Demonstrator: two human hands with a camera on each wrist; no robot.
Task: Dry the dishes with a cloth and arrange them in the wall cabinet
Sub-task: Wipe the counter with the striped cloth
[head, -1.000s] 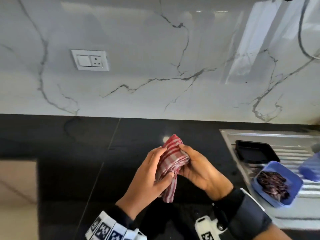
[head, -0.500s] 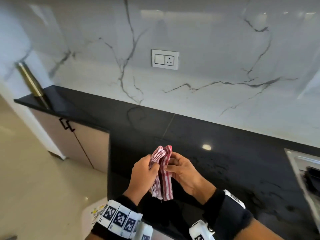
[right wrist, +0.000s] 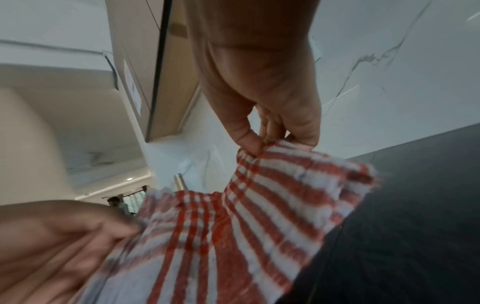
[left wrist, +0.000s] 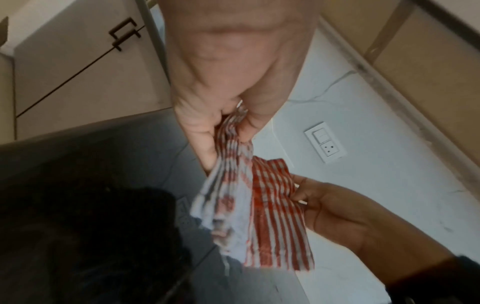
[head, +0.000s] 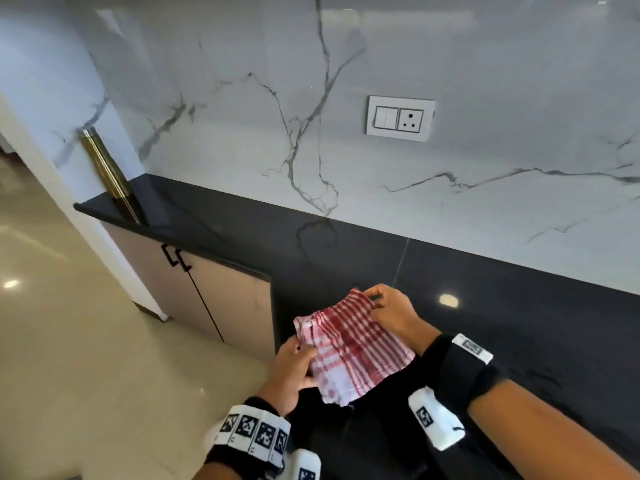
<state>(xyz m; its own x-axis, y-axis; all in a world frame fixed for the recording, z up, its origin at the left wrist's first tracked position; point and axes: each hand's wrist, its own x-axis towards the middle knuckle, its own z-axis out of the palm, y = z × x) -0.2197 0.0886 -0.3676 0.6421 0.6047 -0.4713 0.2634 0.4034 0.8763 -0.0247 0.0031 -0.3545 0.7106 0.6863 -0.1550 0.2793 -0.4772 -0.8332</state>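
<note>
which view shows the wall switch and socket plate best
The head view: the switch and socket plate sits whole and sharp on the marble wall, rocker switches and socket holes plain. The left wrist view shows it smaller, turned and softer, beyond the cloth. The right wrist view does not show it.

Head view looking down over counter (head: 485, 323) from above; wrist views looking close along hands from opposite sides; all three sharing checked cloth (head: 356, 344).

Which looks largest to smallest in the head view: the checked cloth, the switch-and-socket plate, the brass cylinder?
1. Checked cloth, though nearness to the camera inflates it.
2. Switch-and-socket plate and brass cylinder: too alike to rank.
</note>
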